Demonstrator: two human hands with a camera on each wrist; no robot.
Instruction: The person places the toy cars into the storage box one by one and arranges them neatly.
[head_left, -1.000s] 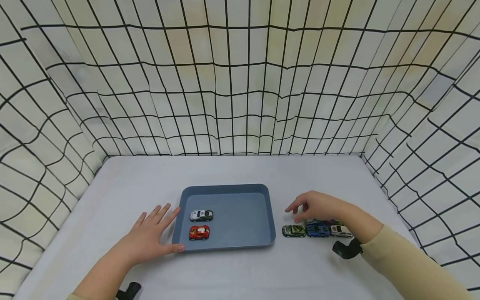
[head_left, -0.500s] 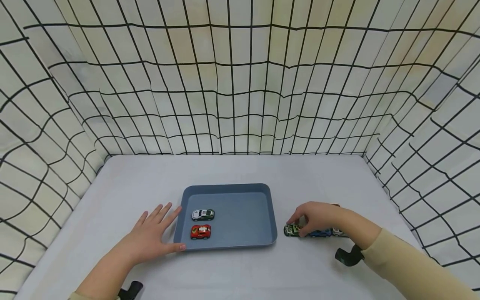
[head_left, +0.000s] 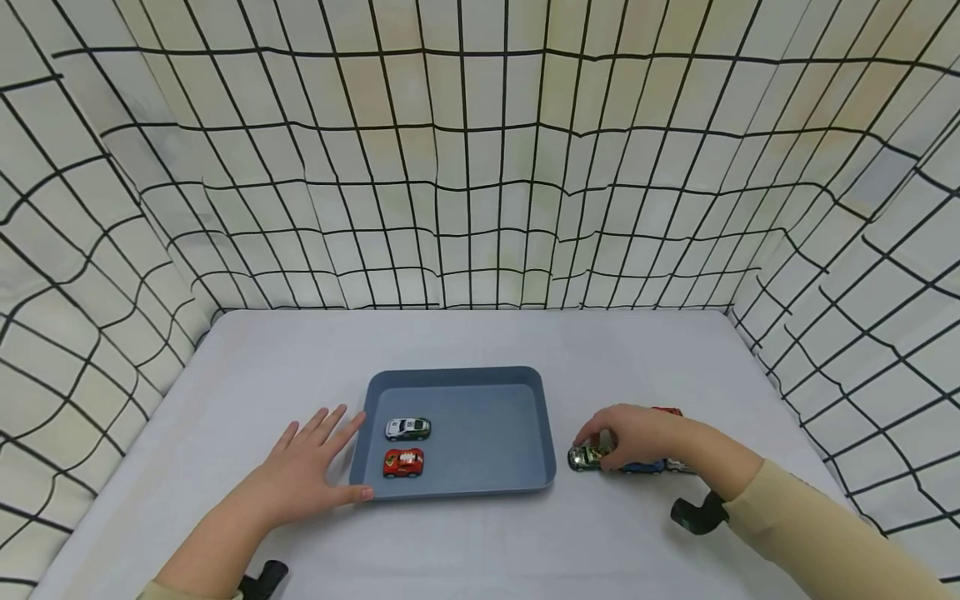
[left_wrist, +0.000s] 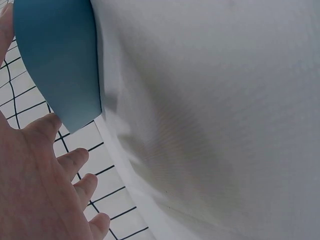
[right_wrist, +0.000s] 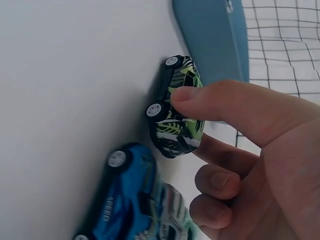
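Note:
My right hand [head_left: 637, 437] pinches a black and green toy car [right_wrist: 175, 135] between thumb and fingers, just right of the tray. In the right wrist view the thumb lies on the car's side and the other fingertips are behind it. A blue toy car [right_wrist: 127, 187] is close behind it. My left hand [head_left: 300, 471] has its fingers spread, with thumb and index finger at the left edge of the blue-grey tray [head_left: 487, 433]. Inside that tray, on its left side, a white and green toy car [head_left: 408, 429] sits above a red one [head_left: 403, 462].
More toy cars are grouped under and behind the right hand, partly hidden, among them a white one [head_left: 679, 467] and a red one [head_left: 667, 411]. The table has a white cover [head_left: 465, 550]. Black-lined netting [head_left: 480, 208] encloses its back and sides.
My right hand has come down from above the cars and taken hold of the black and green toy car. The left hand stays at the tray's edge.

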